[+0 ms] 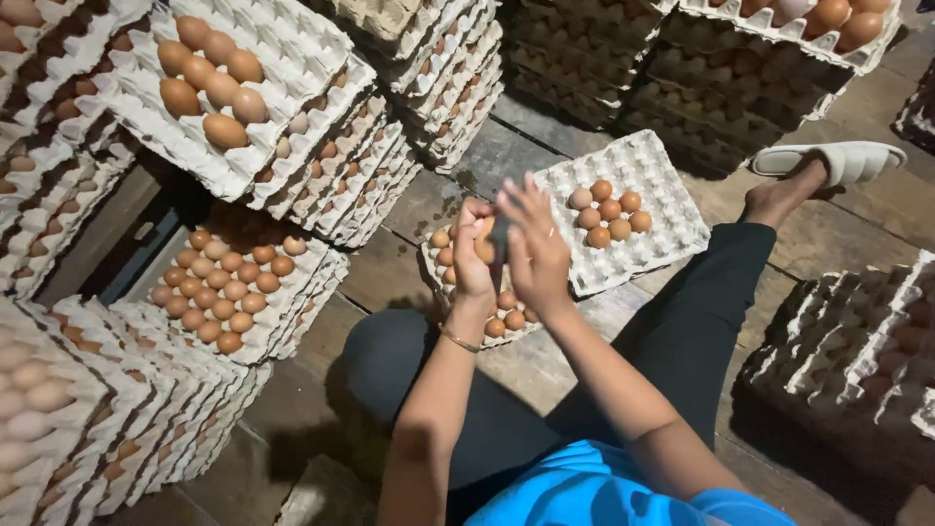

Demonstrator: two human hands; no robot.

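While the person sits on a worn wooden plank floor point(545, 360) with legs in dark trousers stretched out, both hands are raised together in the middle of the view, just above a tray of eggs. The left hand point(473, 255) is curled, its fingers closed around a brown egg point(484, 250) that peeks out between thumb and fingers. The right hand point(534, 251) meets it from the other side, fingers partly spread and upright, pressing a small dark object point(501, 234) against the egg; what that object is cannot be told. A thin bangle point(458, 340) circles the left wrist.

Directly beneath the hands lies a pale moulded-pulp egg tray partly filled with brown eggs point(506, 317), mostly hidden by the hands and wrists. Just beside it, to the right and farther from the person, lies a second pale pulp tray point(662, 209) carrying a small cluster of brown eggs point(609, 212) near its middle, the other cups bare.

To the left, a stack of pulp trays with many brown eggs on top point(229, 287) stands near the person's knee. Above it, a tilted stack of trays point(292, 68) holds several larger brown eggs point(209, 78). More stacked trays point(604, 58) fill the far edge and the right side. The person's bare foot rests in a white slide sandal point(842, 161) at upper right.
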